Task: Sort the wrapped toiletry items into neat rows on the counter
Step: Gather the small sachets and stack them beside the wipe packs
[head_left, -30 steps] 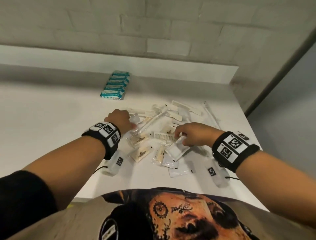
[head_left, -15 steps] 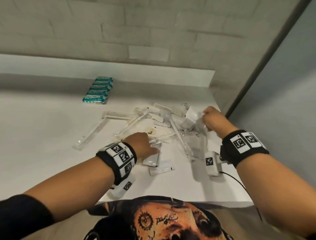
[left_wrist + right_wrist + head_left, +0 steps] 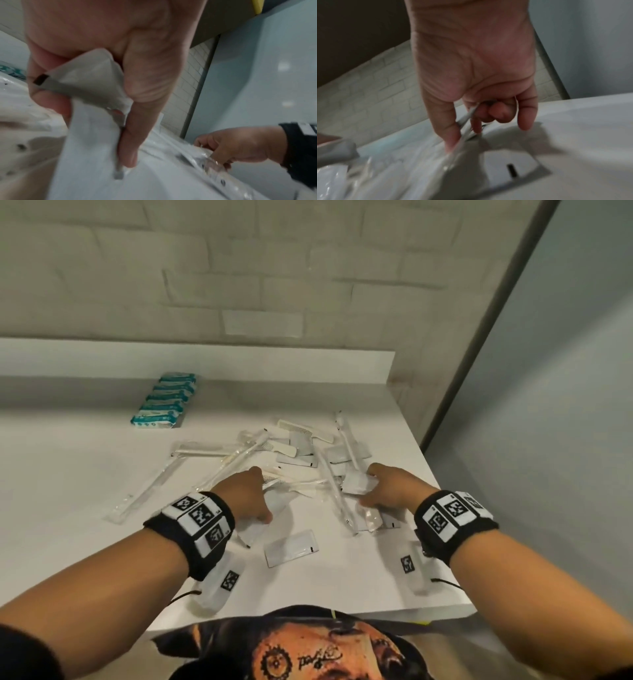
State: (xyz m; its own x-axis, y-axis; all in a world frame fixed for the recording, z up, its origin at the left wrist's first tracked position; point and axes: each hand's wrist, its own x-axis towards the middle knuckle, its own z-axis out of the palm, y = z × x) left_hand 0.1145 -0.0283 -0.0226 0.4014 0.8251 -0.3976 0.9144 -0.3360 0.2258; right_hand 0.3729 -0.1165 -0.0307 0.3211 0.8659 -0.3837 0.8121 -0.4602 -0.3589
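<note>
5 teal-and-white soft packs [image 3: 164,400] lie in 1 neat row at the back left of the white surface [image 3: 68,474], well apart from the jumble. The jumble of wrapped toiletry items [image 3: 301,453] sits in the middle and right of the surface: at least 2 white combs [image 3: 305,430] with fine teeth, several long thin toothbrushes in clear crinkly sleeves, 1 of them [image 3: 150,491] angled out alone to the left, and flat rectangular white sachets with a small black mark at 1 edge. The exact count in the heap cannot be told, as pieces overlap. 1 sachet [image 3: 291,547] lies alone near the front edge, between the 2 wrists.

The left hand [image 3: 245,496] is curled round a flat white sachet [image 3: 89,81], thumb on 1 side and fingers on the other, its lower end touching the surface. The right hand [image 3: 394,489] pinches a clear glossy wrapper [image 3: 467,125] between thumb and forefinger, the other fingers bent; what is inside is too blurred to tell. Another white sachet [image 3: 513,166] lies flat just below that hand.

Both wrists wear black bands with 3 square black-and-white markers each. A low white ledge and a pale brick wall [image 3: 239,285] stand behind, and a grey panel [image 3: 565,405] closes the right side. A printed shirt fills the bottom of the head view.
</note>
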